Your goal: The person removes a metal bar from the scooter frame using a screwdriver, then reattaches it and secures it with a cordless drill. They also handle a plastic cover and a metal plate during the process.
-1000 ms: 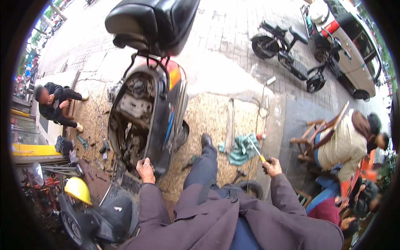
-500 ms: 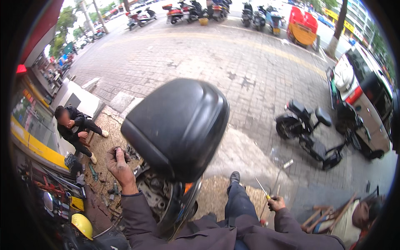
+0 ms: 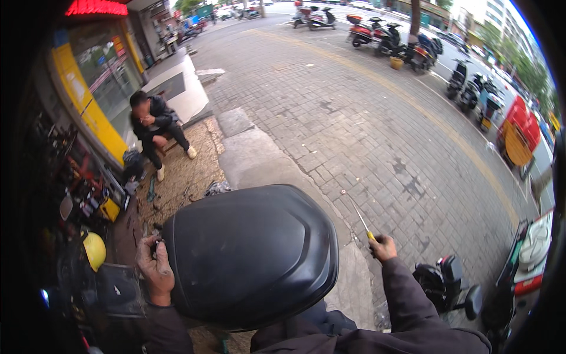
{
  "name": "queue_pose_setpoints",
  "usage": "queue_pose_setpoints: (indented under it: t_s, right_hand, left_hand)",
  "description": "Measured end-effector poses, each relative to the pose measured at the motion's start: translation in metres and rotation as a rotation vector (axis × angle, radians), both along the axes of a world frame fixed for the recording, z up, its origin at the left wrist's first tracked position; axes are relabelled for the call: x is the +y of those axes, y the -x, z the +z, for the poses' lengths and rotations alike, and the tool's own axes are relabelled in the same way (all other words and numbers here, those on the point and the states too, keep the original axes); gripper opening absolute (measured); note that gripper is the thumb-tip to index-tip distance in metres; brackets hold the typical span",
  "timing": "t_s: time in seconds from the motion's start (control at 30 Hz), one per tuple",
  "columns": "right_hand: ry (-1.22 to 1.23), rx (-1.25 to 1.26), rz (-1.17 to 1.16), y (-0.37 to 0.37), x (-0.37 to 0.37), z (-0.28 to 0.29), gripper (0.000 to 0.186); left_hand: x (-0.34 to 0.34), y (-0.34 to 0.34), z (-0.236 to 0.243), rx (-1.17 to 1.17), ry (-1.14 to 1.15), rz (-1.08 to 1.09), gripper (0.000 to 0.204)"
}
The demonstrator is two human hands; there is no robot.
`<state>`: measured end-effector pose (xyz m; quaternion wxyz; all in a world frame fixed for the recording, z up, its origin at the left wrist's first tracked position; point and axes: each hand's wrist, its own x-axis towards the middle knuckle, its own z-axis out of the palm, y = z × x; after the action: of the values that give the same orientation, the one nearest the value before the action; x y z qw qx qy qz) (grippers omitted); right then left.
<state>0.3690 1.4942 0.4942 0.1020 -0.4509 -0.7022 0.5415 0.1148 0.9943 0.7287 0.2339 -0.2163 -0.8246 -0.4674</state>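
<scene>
A black top box (image 3: 247,251) of a scooter fills the lower middle of the view. My left hand (image 3: 154,268) is at its left edge, fingers curled in a pinch round something small and dark that I cannot make out. My right hand (image 3: 383,248) grips a long, thin screwdriver (image 3: 362,221) with a yellow handle, held out to the right of the box, its tip pointing away from me. Behind my left hand are a yellow helmet (image 3: 94,251) and dark scooter parts (image 3: 115,286); most of the scooter body under the box is hidden.
A seated person (image 3: 150,124) in black is ahead on the left, by a yellow-framed shopfront (image 3: 88,106) with scattered tools nearby. Parked scooters (image 3: 392,41) and a red-orange bin (image 3: 519,133) line the paved walkway (image 3: 354,130). An electric bike (image 3: 448,286) stands at the lower right.
My left hand has risen from the open scooter body to the top box's side. The view has tilted up and swung left, bringing the box low into frame. The screwdriver stays in my right hand.
</scene>
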Motion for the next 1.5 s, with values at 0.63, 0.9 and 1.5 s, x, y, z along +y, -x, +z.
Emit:
queue_pose_setpoints:
  t_s: [0.63, 0.9, 1.5]
  right_hand:
    - [0.439, -0.271, 0.713, 0.235, 0.067, -0.095, 0.028]
    - [0.374, -0.399, 0.978, 0.318, 0.11, -0.151, 0.027]
    - [0.069, -0.473, 1.761, 0.641, -0.06, -0.227, 0.033]
  left_hand:
    - [-0.032, -0.022, -0.009, -0.26, -0.025, 0.643, 0.009]
    - [-0.021, -0.041, -0.004, -0.191, 0.355, 0.846, 0.016]
    - [0.045, -0.034, 0.007, -0.427, 0.468, 1.285, 0.012]
